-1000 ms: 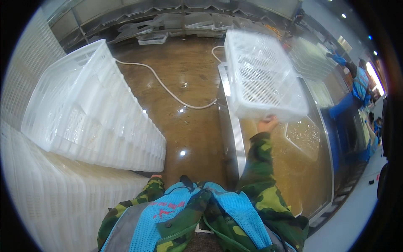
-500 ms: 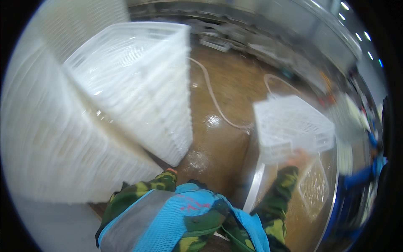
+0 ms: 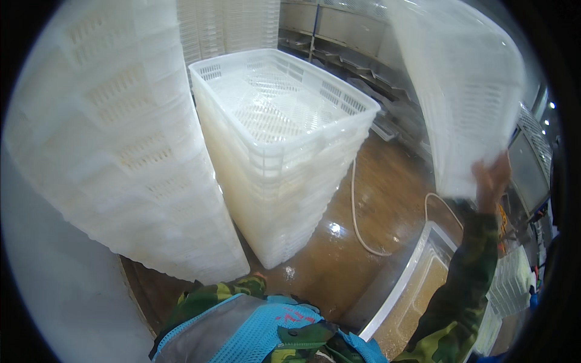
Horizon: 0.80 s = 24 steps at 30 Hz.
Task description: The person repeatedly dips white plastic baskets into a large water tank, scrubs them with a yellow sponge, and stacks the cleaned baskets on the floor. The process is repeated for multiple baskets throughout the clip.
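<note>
My right hand (image 3: 491, 175) grips the near end of a white perforated plastic crate (image 3: 460, 85), which is raised and tilted at the upper right. My left hand (image 3: 259, 276) hangs low at my body, barely showing beyond its camouflage sleeve, so its fingers are unclear; it is nearest the foot of a tall nested stack of white crates (image 3: 284, 145) in the middle, topped by an open crate. Below my right arm is a metal-rimmed trough (image 3: 408, 290) of brownish water, with a pale rectangular object in it.
Taller crate stacks stand at the left (image 3: 109, 139) and behind (image 3: 230, 24). A pale hose (image 3: 357, 224) lies on the wet brown floor (image 3: 381, 187). Metal shelving (image 3: 345, 72) runs along the back, and pale stacked trays (image 3: 508, 281) are at the right.
My right hand has lifted the crate from over the trough to a higher, tilted position. The view has swung left, bringing the crate stacks toward the middle.
</note>
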Tool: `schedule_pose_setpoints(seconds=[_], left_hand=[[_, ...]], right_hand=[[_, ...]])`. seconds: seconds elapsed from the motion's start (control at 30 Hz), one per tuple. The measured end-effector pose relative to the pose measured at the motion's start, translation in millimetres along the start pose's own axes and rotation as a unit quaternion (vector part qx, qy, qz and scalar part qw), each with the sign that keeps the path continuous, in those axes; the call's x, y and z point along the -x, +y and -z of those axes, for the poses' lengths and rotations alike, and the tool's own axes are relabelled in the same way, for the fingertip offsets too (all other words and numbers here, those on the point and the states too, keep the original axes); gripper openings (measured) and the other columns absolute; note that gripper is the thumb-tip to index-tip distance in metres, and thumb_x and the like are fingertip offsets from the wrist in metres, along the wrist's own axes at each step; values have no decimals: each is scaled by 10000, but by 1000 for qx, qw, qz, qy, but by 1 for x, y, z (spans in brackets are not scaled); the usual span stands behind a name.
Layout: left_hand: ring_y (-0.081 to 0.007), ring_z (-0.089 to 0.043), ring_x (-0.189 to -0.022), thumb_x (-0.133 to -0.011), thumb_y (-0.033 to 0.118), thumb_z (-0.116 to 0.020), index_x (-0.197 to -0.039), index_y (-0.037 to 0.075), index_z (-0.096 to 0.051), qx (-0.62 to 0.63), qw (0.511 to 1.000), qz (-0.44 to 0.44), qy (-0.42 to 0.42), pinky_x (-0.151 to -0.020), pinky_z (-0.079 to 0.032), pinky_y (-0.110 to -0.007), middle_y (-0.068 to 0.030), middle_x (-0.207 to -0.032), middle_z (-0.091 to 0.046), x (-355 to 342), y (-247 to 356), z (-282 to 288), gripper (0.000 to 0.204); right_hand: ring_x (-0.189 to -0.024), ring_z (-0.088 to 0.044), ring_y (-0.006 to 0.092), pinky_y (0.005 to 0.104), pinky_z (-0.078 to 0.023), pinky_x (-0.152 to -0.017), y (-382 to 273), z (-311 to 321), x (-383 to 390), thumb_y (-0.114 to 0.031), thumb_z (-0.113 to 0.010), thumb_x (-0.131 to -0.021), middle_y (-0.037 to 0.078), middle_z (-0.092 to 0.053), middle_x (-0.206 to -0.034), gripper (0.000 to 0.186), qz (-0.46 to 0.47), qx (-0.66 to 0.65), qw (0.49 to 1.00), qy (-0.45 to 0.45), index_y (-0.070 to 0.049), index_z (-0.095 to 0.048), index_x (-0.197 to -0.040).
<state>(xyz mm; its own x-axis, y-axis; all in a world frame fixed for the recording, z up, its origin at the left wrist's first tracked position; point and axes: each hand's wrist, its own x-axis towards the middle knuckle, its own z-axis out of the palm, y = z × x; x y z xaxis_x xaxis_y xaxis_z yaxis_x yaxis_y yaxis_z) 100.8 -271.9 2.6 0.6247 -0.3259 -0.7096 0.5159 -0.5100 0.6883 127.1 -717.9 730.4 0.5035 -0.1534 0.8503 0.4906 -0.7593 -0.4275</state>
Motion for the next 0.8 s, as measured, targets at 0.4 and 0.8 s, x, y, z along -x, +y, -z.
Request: schedule_pose_setpoints(seconds=[0.4, 0.8], left_hand=[[-204, -538, -605, -873, 169, -582, -917, 105, -543, 95, 994, 54, 12, -534, -473, -366, -64, -744, -561, 9, -23, 23, 87], [-200, -526, -596, -859, 151, -592, -923, 110, -533, 132, 987, 88, 1, -516, -465, -355, -59, -738, -546, 11, -31, 69, 96]], right_hand=[[-823, -577, 346, 398, -441, -744, -22, -256, -79, 107, -639, -661, 174, -636, -834, 234, 306, 65, 901, -300, -24, -580, -846], [-866, -565, 294, 394, -418, -853, -32, -268, -74, 63, -658, -683, 132, -618, -852, 261, 312, 70, 899, -300, -57, -577, -900]])
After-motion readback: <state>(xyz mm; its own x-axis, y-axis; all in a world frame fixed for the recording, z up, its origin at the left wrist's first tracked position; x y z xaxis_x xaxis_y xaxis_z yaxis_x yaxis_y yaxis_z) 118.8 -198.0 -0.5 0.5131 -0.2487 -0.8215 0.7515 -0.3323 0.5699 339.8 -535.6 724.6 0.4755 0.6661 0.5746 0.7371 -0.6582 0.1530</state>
